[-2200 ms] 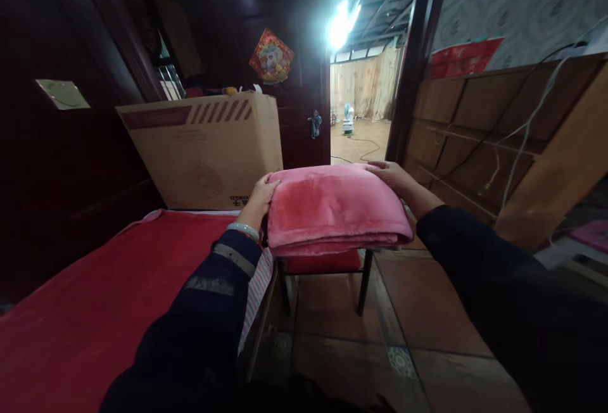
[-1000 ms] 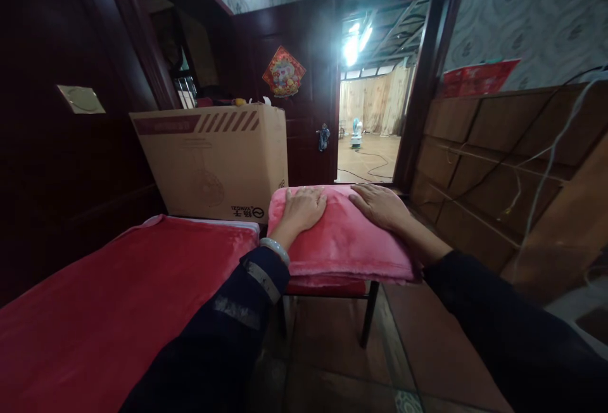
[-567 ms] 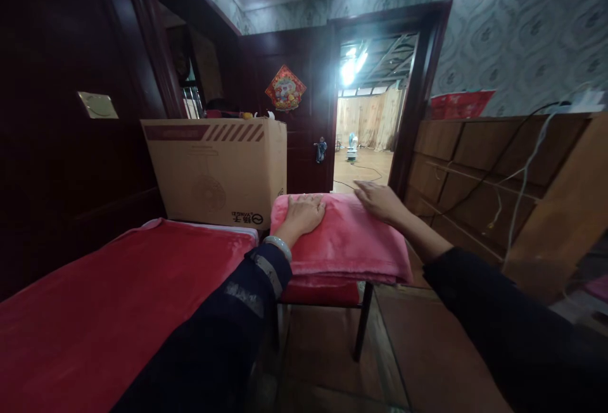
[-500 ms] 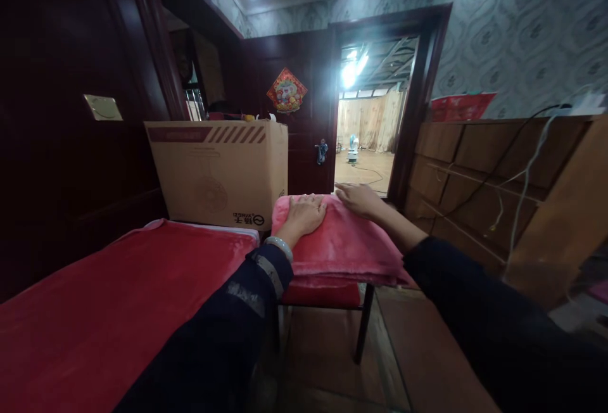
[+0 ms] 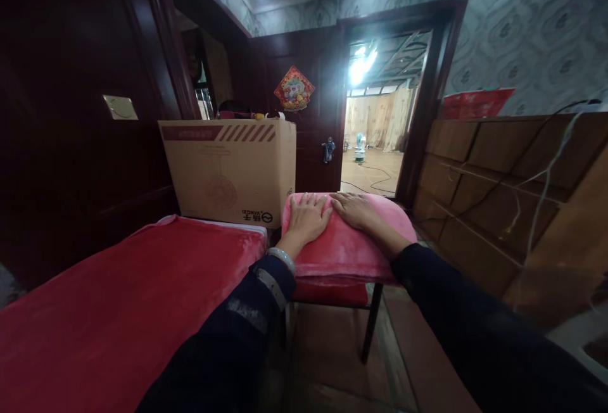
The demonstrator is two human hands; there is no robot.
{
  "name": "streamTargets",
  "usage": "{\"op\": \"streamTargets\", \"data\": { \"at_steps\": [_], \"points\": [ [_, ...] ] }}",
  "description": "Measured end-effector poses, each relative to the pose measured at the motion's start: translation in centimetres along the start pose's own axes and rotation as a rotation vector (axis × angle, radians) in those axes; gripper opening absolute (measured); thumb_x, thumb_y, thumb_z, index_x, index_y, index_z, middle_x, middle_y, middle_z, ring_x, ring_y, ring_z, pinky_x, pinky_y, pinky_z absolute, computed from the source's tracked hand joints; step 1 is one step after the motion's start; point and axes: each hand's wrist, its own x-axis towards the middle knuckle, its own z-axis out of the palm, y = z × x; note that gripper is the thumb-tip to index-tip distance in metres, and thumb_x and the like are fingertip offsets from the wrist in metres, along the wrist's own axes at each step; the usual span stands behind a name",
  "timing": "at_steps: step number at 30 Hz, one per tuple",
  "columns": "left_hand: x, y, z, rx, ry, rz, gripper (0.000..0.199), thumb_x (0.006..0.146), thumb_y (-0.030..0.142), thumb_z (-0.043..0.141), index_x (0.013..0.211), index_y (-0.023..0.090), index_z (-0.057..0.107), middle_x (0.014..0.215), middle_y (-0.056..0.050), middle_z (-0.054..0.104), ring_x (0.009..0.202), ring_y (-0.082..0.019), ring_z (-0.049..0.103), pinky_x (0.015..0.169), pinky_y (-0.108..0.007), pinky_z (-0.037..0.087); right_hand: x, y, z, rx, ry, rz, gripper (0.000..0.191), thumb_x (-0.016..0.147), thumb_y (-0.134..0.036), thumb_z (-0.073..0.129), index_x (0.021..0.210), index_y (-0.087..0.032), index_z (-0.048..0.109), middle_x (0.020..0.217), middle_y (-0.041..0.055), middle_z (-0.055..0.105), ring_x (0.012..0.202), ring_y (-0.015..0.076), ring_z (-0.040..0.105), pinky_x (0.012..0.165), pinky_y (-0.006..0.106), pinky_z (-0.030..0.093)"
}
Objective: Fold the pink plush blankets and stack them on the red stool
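A pink plush cloth [image 5: 351,251], folded in layers, lies over the seat of a chair with a red cushion [image 5: 327,293] and dark legs. My left hand [image 5: 308,218] rests flat on the cloth's left part, fingers spread and pointing away from me; a pale bangle circles that wrist. Beside it my right hand [image 5: 356,211] lies palm down on the cloth near its far edge, fingers stretched out. The two hands nearly meet at the thumbs. Neither holds anything.
A red-covered surface [image 5: 142,292] stretches along the left. Behind it stands a large cardboard box [image 5: 228,172]. To the right are stacked brown boxes [image 5: 498,178] with hanging cables and a red basket [image 5: 477,104] on top. An open doorway shows a fan [image 5: 360,147] beyond.
My right hand has come down flat onto the cloth, and the cloth's right far corner now lies spread and rounded. My left hand stays on the cloth. The view has shifted slightly.
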Motion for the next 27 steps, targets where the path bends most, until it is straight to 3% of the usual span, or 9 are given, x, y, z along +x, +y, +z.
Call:
{"op": "streamTargets", "data": {
  "at_steps": [5, 9, 14, 17, 20, 22, 23, 27],
  "points": [
    [-1.3, 1.5, 0.2, -0.020, -0.057, 0.059, 0.061, 0.106, 0.045, 0.036, 0.159, 0.017, 0.036, 0.167, -0.012, 0.035, 0.157, -0.030, 0.025, 0.129, -0.056, 0.010, 0.4, -0.3, -0.4, -0.006, -0.009, 0.035, 0.049, 0.110, -0.030, 0.025, 0.143, -0.013, 0.058, 0.148, 0.0147, 0.059, 0.133, 0.0201, 0.057, 0.114, 0.037, 0.040],
    [-4.5, 1.6, 0.6, -0.006, -0.033, 0.191, 0.066, 0.103, 0.049, 0.043, 0.161, 0.019, 0.032, 0.170, -0.012, 0.026, 0.159, -0.032, 0.015, 0.129, -0.059, 0.007, -0.8, 1.2, -1.0, -0.021, -0.019, 0.131, 0.049, 0.108, -0.036, 0.030, 0.141, -0.016, 0.061, 0.148, 0.0132, 0.059, 0.133, 0.0254, 0.058, 0.112, 0.042, 0.043],
    [-11.9, 1.3, 2.0, -0.060, -0.098, 0.400, 0.062, 0.098, 0.042, 0.056, 0.157, 0.027, 0.042, 0.171, -0.010, 0.022, 0.160, -0.033, 0.010, 0.127, -0.066, 0.007, -4.6, 6.1, -0.6, 0.071, 0.087, 0.305, 0.053, 0.106, -0.039, 0.029, 0.139, -0.016, 0.062, 0.146, 0.0130, 0.061, 0.136, 0.0265, 0.056, 0.113, 0.043, 0.043],
    [-17.6, 0.8, 3.7, -0.211, -0.229, 0.493, 0.059, 0.098, 0.035, 0.057, 0.155, 0.031, 0.044, 0.168, -0.009, 0.031, 0.159, -0.030, 0.016, 0.127, -0.067, 0.011, -8.5, 8.3, 0.0, 0.170, 0.162, 0.500, 0.060, 0.103, -0.046, 0.026, 0.140, -0.016, 0.063, 0.131, 0.0145, 0.071, 0.119, 0.0307, 0.067, 0.098, 0.043, 0.053],
    [-23.5, -0.4, 5.3, -0.442, -0.376, 0.340, 0.064, 0.093, 0.032, 0.061, 0.152, 0.050, 0.043, 0.167, 0.001, 0.033, 0.157, -0.028, 0.026, 0.127, -0.063, 0.023, -14.0, 8.8, 2.1, 0.202, 0.205, 0.630, 0.061, 0.097, -0.047, 0.025, 0.124, -0.020, 0.073, 0.115, 0.0151, 0.077, 0.105, 0.0343, 0.073, 0.085, 0.042, 0.055],
    [-27.3, -1.7, 5.7, -0.552, -0.448, 0.149, 0.064, 0.090, 0.033, 0.065, 0.143, 0.063, 0.047, 0.162, 0.008, 0.042, 0.153, -0.027, 0.035, 0.126, -0.058, 0.031, -18.3, 8.3, 4.9, 0.221, 0.233, 0.682, 0.057, 0.090, -0.050, 0.032, 0.110, -0.022, 0.077, 0.112, 0.0174, 0.077, 0.103, 0.0369, 0.073, 0.080, 0.043, 0.056],
    [-29.2, -2.3, 5.6, -0.579, -0.450, 0.049, 0.060, 0.089, 0.033, 0.064, 0.139, 0.064, 0.051, 0.157, 0.008, 0.049, 0.150, -0.027, 0.041, 0.125, -0.056, 0.035, -20.3, 7.9, 6.7, 0.250, 0.227, 0.687, 0.054, 0.086, -0.053, 0.035, 0.103, -0.023, 0.077, 0.110, 0.0182, 0.077, 0.102, 0.0384, 0.073, 0.077, 0.044, 0.056],
    [-36.5, -4.5, 4.3, -0.568, -0.273, -0.336, 0.041, 0.093, 0.030, 0.052, 0.126, 0.042, 0.072, 0.129, -0.003, 0.073, 0.125, -0.029, 0.065, 0.113, -0.052, 0.049, -25.6, 4.5, 15.3, 0.443, 0.054, 0.687, 0.043, 0.073, -0.065, 0.043, 0.066, -0.033, 0.070, 0.073, 0.0138, 0.076, 0.074, 0.0408, 0.074, 0.061, 0.048, 0.057]
  ]
}}
